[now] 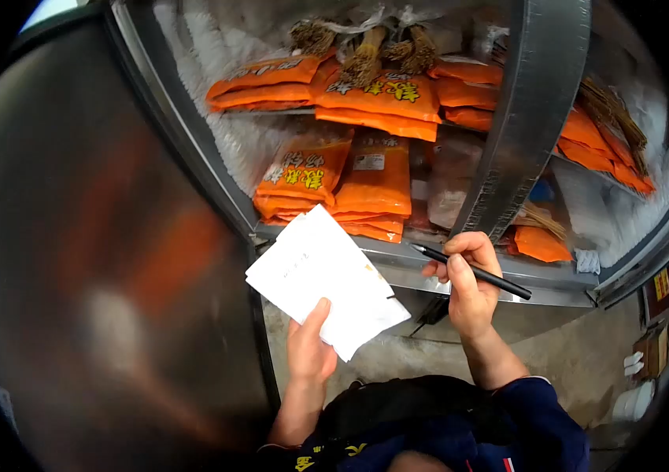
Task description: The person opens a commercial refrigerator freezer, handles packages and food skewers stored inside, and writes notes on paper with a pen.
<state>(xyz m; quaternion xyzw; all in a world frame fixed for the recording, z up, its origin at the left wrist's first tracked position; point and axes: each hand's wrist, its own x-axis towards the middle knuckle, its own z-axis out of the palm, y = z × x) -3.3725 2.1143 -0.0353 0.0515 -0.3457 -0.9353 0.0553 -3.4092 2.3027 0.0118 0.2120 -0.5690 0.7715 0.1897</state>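
My left hand [312, 346] grips white folded sheets of paper [323, 275] at their lower edge, thumb on top. A few small marks show on the upper sheet. In my right hand [472, 287] is a black pen [500, 281], pinched between thumb and fingers, its tip pointing left toward the paper but apart from it. Both hands are in front of an open freezer cabinet. Just beyond the paper, orange printed packets [303, 169] lie stacked on the lower shelf.
The freezer door [216, 338] stands open at left. A metal post [519, 118] divides the frosted cabinet. More orange packets [382, 98] and bundles of thin sticks [366, 57] fill the upper shelf. Small items [633, 401] are at the lower right by the floor [539, 346].
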